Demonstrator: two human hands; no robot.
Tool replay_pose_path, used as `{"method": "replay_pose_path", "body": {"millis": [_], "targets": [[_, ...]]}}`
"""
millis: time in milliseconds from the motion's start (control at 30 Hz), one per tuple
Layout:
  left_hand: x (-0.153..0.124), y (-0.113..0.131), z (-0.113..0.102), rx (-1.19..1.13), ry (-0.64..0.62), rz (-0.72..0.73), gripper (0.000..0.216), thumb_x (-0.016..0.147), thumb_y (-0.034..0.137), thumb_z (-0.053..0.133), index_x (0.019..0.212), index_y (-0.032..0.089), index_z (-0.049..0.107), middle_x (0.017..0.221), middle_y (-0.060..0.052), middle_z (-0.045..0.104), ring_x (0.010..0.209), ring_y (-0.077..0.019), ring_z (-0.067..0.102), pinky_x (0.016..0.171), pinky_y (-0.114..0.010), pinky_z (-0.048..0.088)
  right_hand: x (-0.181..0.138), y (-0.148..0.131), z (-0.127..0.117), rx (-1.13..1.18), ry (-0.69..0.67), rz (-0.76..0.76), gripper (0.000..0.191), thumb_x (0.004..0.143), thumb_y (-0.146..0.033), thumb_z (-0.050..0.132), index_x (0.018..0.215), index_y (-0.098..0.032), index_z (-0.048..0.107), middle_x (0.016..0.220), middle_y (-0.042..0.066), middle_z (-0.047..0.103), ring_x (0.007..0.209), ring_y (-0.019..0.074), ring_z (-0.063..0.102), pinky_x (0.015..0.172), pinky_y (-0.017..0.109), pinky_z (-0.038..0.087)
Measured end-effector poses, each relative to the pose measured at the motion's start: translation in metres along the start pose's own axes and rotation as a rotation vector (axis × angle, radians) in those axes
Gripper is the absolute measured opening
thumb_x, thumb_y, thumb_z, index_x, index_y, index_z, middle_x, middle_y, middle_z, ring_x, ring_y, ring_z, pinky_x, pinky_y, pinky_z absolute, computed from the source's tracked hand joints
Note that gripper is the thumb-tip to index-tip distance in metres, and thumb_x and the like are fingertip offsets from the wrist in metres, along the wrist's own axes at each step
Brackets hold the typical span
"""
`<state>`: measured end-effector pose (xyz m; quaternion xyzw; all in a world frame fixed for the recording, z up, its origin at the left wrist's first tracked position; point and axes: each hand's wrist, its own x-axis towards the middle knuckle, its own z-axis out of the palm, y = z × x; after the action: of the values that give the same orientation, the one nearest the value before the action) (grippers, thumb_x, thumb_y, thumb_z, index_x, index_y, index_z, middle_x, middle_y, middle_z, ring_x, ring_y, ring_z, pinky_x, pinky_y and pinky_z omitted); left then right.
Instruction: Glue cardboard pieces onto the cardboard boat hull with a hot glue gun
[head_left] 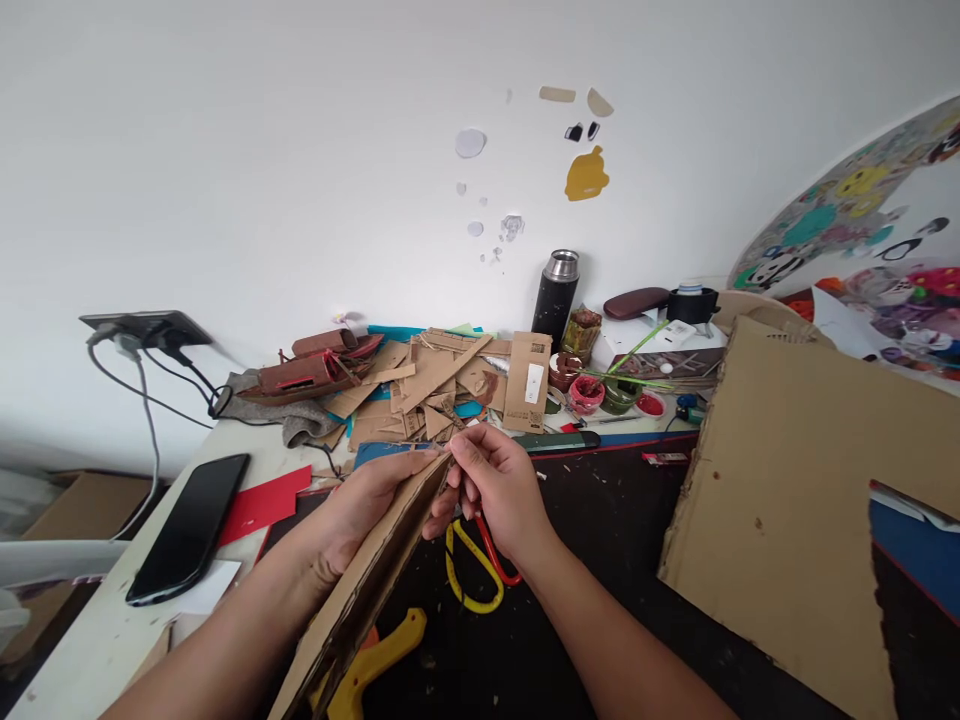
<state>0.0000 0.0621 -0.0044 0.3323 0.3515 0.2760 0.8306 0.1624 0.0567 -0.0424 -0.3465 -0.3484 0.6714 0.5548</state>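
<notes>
My left hand (367,505) grips a long piece of brown cardboard (360,590) from its left side, held on edge above the dark mat. My right hand (495,490) pinches the far top end of the same cardboard with fingers closed. Just below my right hand lie scissors (474,570) with yellow and red handles. A yellow glue gun (379,655) shows under the cardboard's near end.
A big cardboard sheet (787,500) lies at the right. A heap of cardboard scraps (435,385) sits at the back, with a black flask (556,295) and paint pots (586,392). A black phone (187,525) and red paper (259,503) lie left, below a wall socket (146,328).
</notes>
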Motion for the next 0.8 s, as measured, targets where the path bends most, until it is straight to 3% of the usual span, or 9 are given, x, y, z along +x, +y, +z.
{"method": "replay_pose_path", "body": {"millis": [233, 500, 667, 800], "targets": [[0.004, -0.004, -0.002, -0.051, -0.008, -0.015, 0.027, 0.094, 0.034, 0.067, 0.083, 0.011, 0.075, 0.068, -0.005, 0.061, 0.059, -0.0162, 0.058, 0.061, -0.025, 0.049, -0.001, 0.004, 0.003, 0.0, 0.051, 0.002, 0.046, 0.083, -0.06, 0.087, 0.082, -0.019, 0.066, 0.058, -0.005, 0.065, 0.035, 0.0049, 0.044, 0.034, 0.016, 0.033], [0.004, -0.002, -0.006, -0.095, 0.008, -0.016, 0.03, 0.098, 0.035, 0.066, 0.087, 0.01, 0.078, 0.068, -0.005, 0.06, 0.058, -0.0163, 0.058, 0.06, -0.025, 0.049, 0.007, -0.003, -0.006, 0.145, 0.229, -0.06, 0.049, 0.083, -0.056, 0.088, 0.07, -0.021, 0.057, 0.044, -0.012, 0.038, 0.034, 0.0047, 0.035, 0.035, 0.017, 0.025], [0.001, 0.005, -0.008, -0.085, 0.039, 0.022, 0.029, 0.097, 0.034, 0.067, 0.086, 0.01, 0.078, 0.069, -0.005, 0.06, 0.059, -0.0166, 0.059, 0.061, -0.025, 0.05, 0.006, -0.001, -0.003, 0.128, 0.177, -0.026, 0.054, 0.084, -0.054, 0.086, 0.064, -0.022, 0.047, 0.044, -0.012, 0.037, 0.034, 0.0044, 0.034, 0.036, 0.017, 0.025], [-0.001, 0.009, -0.009, -0.041, 0.057, 0.05, 0.027, 0.096, 0.035, 0.069, 0.088, 0.011, 0.078, 0.069, -0.004, 0.06, 0.06, -0.017, 0.059, 0.062, -0.025, 0.05, 0.003, 0.001, -0.001, 0.103, 0.076, 0.03, 0.053, 0.078, -0.06, 0.09, 0.073, -0.021, 0.055, 0.05, -0.012, 0.047, 0.034, 0.0055, 0.042, 0.035, 0.018, 0.026]]}}
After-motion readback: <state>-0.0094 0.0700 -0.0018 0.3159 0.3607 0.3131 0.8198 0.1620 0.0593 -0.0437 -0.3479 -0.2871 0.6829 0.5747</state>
